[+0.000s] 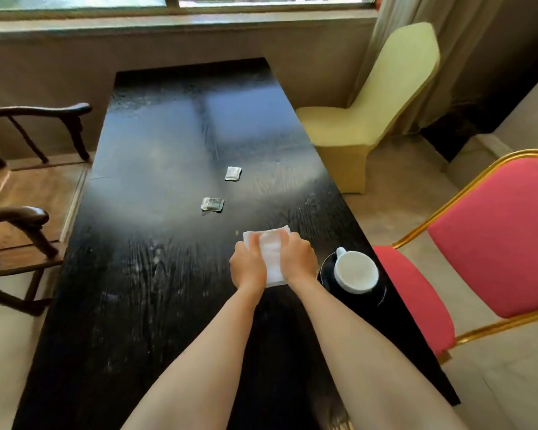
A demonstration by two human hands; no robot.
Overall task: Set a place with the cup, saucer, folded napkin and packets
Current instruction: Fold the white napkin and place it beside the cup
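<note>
Two lying flat and well apart on the black table: farther packet, pale, and nearer packet, darker on its face; print on both too small and blurred to read. One white napkin, folded into layers, near the table's right edge, just left of the saucer and nearer than both packets; resting on the wood or slightly lifted, not clear which. One white cup, upright, handle turned toward the far side, standing on one dark saucer at the right edge of the table. Two bare hands close together, both clamped on the napkin: left hand gripping its left side with the thumb laid over the top, right hand gripping its right side the same way, a strip of white showing between them. Neither hand touching cup, saucer or packets. Three chairs around the table: one dark wooden armchair on the left, one yellow-covered chair at the far right, one red chair with a gilt frame at the near right. One window along the far wall, one curtain at its right end.
</note>
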